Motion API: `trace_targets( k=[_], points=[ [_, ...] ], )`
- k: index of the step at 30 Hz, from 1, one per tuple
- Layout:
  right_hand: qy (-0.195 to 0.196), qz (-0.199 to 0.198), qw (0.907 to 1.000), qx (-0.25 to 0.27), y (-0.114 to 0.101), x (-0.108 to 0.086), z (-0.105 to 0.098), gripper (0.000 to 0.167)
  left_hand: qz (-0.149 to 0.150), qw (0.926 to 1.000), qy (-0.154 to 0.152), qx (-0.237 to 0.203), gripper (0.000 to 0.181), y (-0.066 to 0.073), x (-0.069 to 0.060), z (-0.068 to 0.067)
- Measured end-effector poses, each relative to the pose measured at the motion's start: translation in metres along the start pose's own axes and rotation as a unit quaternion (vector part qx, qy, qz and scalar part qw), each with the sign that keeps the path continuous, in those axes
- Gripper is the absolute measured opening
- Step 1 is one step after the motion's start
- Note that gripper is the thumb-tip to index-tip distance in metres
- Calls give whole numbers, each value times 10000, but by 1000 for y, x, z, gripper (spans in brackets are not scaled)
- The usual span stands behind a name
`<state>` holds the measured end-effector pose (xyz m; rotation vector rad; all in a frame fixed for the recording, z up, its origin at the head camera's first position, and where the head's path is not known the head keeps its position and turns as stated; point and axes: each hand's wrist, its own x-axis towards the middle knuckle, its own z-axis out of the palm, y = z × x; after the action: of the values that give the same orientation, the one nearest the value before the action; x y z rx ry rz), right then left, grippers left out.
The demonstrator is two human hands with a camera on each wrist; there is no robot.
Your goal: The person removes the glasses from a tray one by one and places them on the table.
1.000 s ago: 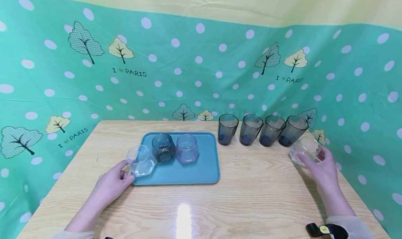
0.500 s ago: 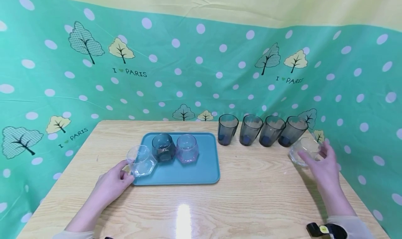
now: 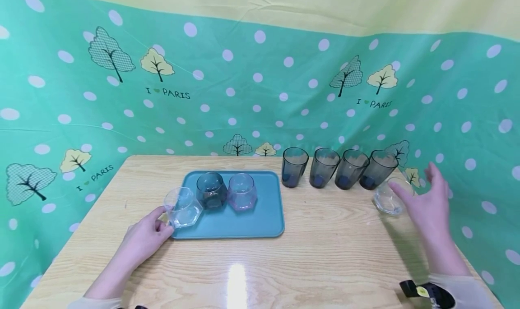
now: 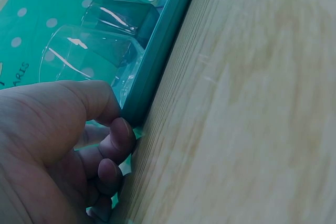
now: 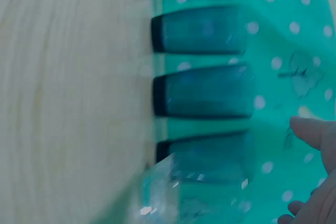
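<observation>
My left hand [image 3: 147, 234] grips the near left corner of a blue tray [image 3: 239, 228]; in the left wrist view its thumb and curled fingers meet at the tray's rim [image 4: 157, 59]. A clear hexagonal-based glass [image 3: 184, 212] stands on that corner, close to the fingers. Beside it on the tray are a dark grey glass [image 3: 211, 194] and a pale pink-purple glass [image 3: 242, 196]. At the right, my right hand [image 3: 428, 205] is raised with thumb and fingers spread, holding nothing. Another clear glass [image 3: 387, 200] stands upright on the table just left of it, partly behind the thumb.
Several tall dark tumblers [image 3: 295, 169] stand in a row along the back right of the wooden table [image 3: 325, 255]. The last tumbler [image 3: 375, 171] is close to the clear glass. A green dotted cloth [image 3: 260, 97] hangs behind and at both sides.
My right hand has let go of the clear glass at the right and moved away up and to the right, fingers spreading. That glass stays standing. My left hand and the tray have not moved.
</observation>
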<state>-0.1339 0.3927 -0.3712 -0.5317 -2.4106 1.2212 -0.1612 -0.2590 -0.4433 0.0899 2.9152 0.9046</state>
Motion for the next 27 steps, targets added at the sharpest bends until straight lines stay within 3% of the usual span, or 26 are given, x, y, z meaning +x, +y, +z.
trace_targets(
  k=[12,21,27],
  points=[
    [-125,-963,9952,107,-71,-31,35,115,-13,10000,-13,-30,70,0,-1,-1],
    [-839,-1760,9797,475,-103,-52,82,115,-34,10000,-15,-38,70,1,-1,-1],
    [-1192,-1920,9722,612,-117,-63,109,111,0,10000,16,-53,70,0,-1,0]
  ],
)
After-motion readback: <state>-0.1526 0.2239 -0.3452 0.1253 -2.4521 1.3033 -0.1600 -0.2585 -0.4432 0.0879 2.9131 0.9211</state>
